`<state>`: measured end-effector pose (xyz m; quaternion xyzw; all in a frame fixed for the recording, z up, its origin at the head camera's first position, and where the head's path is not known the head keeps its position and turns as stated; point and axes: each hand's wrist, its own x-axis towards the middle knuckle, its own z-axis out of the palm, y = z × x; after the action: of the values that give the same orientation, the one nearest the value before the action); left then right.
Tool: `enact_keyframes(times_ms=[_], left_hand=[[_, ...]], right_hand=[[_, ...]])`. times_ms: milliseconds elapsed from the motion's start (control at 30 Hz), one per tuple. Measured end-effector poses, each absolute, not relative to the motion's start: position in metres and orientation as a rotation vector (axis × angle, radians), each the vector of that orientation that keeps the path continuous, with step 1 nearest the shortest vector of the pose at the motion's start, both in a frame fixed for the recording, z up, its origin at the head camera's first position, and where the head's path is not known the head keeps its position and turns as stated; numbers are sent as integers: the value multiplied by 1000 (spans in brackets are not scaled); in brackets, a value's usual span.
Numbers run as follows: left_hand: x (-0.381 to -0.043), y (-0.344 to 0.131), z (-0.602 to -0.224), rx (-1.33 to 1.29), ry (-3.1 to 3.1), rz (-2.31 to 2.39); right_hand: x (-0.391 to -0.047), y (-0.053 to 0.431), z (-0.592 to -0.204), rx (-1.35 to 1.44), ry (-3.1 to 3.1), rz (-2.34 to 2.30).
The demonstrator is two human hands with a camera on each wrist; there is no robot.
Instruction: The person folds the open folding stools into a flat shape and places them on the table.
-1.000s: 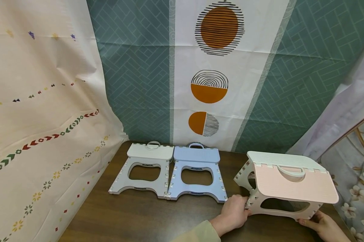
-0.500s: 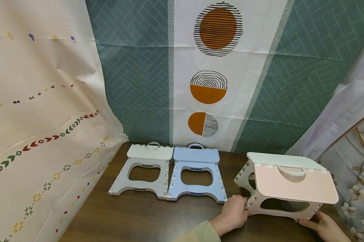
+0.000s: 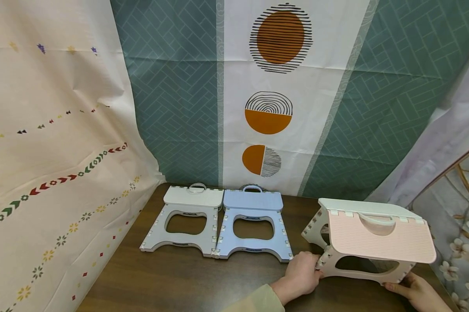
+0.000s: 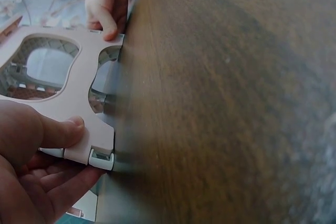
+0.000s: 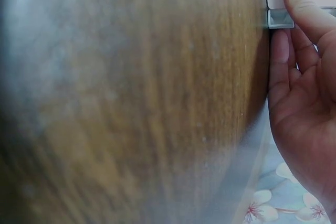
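Note:
A folding step stool with a pink front panel (image 3: 382, 247) and a mint back panel (image 3: 369, 206) stands at the right, its legs spread and its top peaked like a roof along the handle. My left hand (image 3: 302, 272) grips the stool's lower left leg corner. In the left wrist view, the thumb of the left hand (image 4: 31, 150) lies on the pink leg (image 4: 83, 80), with the fingers behind. At the opposite lower corner my right hand (image 3: 415, 292) holds the leg. The right wrist view shows this right hand (image 5: 315, 93) with thumb and fingers around a pale hinge (image 5: 281, 18).
Two folded stools, one whitish (image 3: 194, 197) and one light blue (image 3: 254, 201), lie side by side left of the hands on the dark wooden table (image 3: 203, 281). Patterned cloths hang behind; cream cloth (image 3: 63, 216) borders the left and floral cloth (image 3: 458, 260) the right.
The mint panel's far edge sits slightly lower, so that panel looks a little narrower. Both hands keep their hold on the stool's legs, and the folded stools have not moved.

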<state>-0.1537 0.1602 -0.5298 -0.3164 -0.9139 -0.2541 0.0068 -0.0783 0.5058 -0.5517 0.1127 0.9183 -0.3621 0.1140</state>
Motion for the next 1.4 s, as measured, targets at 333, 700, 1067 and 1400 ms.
enact_keyframes(times_ms=[333, 700, 1067, 1400], left_hand=[[-156, 161, -534, -992, -2881, -828], [-155, 162, -532, -1007, -2915, -790], [-154, 163, -532, -1016, -2924, -706], [-153, 163, -534, -1012, -2913, -737]], right_hand=[[-76, 507, -552, 324, 2694, -1039], [-76, 506, -554, 358, 2677, -1059], [-78, 501, -553, 423, 2660, -1051], [-77, 501, -552, 360, 2683, -1040]])
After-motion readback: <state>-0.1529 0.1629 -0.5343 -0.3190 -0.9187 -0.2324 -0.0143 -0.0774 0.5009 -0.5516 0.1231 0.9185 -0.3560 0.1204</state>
